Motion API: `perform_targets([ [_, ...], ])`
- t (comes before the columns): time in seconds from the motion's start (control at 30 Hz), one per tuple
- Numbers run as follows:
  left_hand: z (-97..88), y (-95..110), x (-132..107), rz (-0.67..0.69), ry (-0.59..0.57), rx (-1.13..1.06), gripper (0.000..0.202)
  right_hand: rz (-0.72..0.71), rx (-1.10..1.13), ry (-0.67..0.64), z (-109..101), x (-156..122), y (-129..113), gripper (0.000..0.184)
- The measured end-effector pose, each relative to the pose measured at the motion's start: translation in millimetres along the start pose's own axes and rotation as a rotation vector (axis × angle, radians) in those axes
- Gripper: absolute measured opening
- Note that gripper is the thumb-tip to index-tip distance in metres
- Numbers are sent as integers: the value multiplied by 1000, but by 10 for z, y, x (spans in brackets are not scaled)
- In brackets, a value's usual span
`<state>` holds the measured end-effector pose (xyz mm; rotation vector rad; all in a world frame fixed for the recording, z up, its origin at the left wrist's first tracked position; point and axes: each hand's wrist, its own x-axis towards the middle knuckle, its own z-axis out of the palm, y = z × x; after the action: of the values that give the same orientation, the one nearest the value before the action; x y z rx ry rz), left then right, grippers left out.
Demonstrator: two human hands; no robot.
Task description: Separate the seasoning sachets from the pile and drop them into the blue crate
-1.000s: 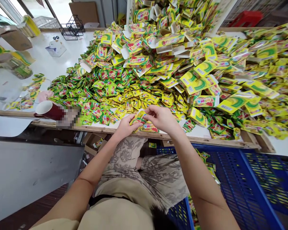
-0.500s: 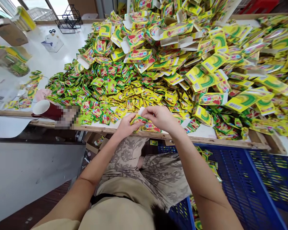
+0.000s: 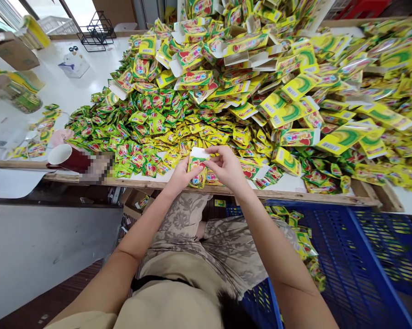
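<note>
A small yellow-green carton (image 3: 196, 170) with a white flap open at its top stands upright at the table's front edge. My left hand (image 3: 180, 177) grips its lower left side. My right hand (image 3: 227, 167) pinches the top flap from the right. Just behind my hands lies a heap of small green and yellow sachets (image 3: 144, 125). Farther back and to the right, flat and half-folded yellow cartons (image 3: 295, 87) are piled high.
A dark red cup (image 3: 68, 157) lies on its side at the table's front left. A blue plastic crate (image 3: 343, 265) holding a few packs stands below the table edge at right. Boxes and a black wire rack (image 3: 96, 33) sit at the back left.
The carton has turned from lying low between my hands to standing upright, its white flap now showing on top. The view has tilted down slightly.
</note>
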<state>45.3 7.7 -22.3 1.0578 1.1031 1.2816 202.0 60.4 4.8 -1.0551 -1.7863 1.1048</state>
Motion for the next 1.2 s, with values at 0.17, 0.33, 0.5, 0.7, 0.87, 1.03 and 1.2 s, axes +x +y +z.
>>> perform_targets([
  [0.17, -51, -172, 124, 110, 68, 86, 48, 7, 103, 107, 170, 14, 172, 28],
  [0.33, -82, -315, 63, 272, 312, 85, 54, 9, 153, 8, 362, -80, 343, 22],
  [0.5, -135, -238, -1, 235, 286, 184, 27, 46, 188, -24, 335, -92, 367, 23],
  [0.7, -279, -107, 78, 148, 205, 269, 23, 72, 224, -47, 335, -46, 366, 36],
  [0.87, -285, -127, 114, 77, 222, 148, 30, 77, 301, -100, 344, 13, 397, 60],
  [1.03, -289, -132, 109, 140, 149, 113, 32, -20, 239, -112, 289, 0, 394, 22],
  [1.2, -319, -62, 56, 146, 96, 142, 33, -145, 116, -138, 248, -63, 364, 18],
])
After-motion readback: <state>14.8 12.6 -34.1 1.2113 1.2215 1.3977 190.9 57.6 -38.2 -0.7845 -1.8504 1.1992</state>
